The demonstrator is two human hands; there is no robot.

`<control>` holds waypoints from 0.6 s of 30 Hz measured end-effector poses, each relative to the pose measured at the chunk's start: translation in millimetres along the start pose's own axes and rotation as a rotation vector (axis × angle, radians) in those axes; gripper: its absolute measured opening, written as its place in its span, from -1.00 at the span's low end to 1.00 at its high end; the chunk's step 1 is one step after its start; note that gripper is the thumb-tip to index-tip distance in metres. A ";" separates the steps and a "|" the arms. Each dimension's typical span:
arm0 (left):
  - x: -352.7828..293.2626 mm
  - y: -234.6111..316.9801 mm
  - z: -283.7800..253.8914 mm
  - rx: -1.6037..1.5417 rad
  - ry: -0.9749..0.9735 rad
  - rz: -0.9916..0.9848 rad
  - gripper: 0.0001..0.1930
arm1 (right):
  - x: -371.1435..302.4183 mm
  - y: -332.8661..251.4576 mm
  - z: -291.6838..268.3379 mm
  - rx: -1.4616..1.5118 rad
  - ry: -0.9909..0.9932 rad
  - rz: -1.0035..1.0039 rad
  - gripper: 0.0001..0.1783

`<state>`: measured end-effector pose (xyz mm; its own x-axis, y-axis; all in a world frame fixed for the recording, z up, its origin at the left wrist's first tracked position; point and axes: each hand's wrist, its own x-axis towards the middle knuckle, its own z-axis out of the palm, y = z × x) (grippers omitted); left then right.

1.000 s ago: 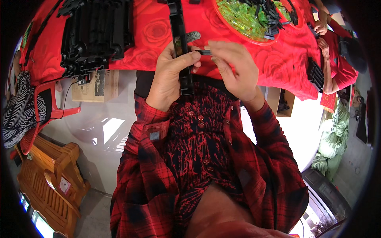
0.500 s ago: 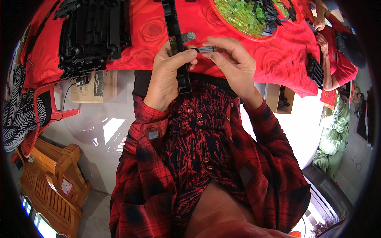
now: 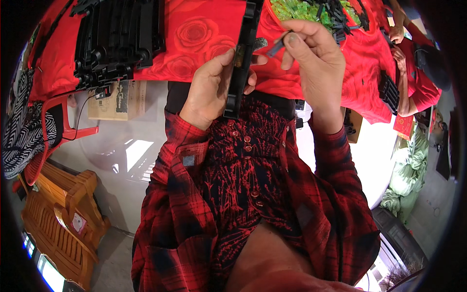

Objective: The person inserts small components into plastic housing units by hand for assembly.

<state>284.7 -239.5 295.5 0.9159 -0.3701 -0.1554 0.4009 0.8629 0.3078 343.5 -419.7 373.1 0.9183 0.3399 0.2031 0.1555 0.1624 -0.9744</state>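
My left hand (image 3: 212, 87) is wrapped round a long black plastic strip (image 3: 238, 80), which stands nearly upright in the picture, its lower end over my lap. Part of a yellowish piece (image 3: 239, 57) shows inside the strip. Between the thumb and fingers of my right hand (image 3: 316, 58) is a small dark grey bar (image 3: 276, 47), held apart from the strip on its right. A grey speckled piece (image 3: 260, 44) pokes out beside the strip, near my left fingertips; I cannot tell what it is.
Several black plastic strips (image 3: 121, 39) lie stacked at the left of the red rose-patterned tablecloth (image 3: 194, 34). A red basin of green and black pieces (image 3: 304, 10) stands at the back. Another person's hand (image 3: 400, 59) is at the right. A red chair (image 3: 80, 132) stands left.
My right hand has moved right and up with the small grey bar, away from my left fingers. My left hand has shifted a little right and turned the black strip, leaving its thumb raised.
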 end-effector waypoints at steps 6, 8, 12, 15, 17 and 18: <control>3.4 -4.7 -20.3 -0.075 0.016 -0.032 -0.64 | 0.0 14.7 24.3 -0.144 -0.045 0.135 -0.85; 3.7 -5.2 -19.8 -0.056 0.035 -0.031 -0.65 | 0.3 13.3 32.8 -0.166 -0.020 0.151 -0.87; 3.0 -4.7 -13.7 0.047 0.092 -0.010 -0.64 | 1.3 11.8 37.9 -0.222 0.032 0.191 -0.87; 4.1 -6.9 -13.7 0.010 0.096 -0.006 -0.64 | 3.9 13.8 36.6 -0.309 0.028 0.184 -0.86; 3.4 -6.5 -13.6 0.014 0.093 -0.009 -0.64 | 5.3 15.8 36.2 -0.361 0.030 0.154 -0.86; 3.2 -6.1 -13.5 0.020 0.089 -0.014 -0.63 | 5.5 16.5 36.2 -0.431 0.048 0.098 -0.86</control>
<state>284.8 -241.2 280.4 0.9054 -0.3490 -0.2418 0.4143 0.8506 0.3237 337.9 -381.7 361.6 0.9505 0.2893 0.1132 0.1952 -0.2728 -0.9420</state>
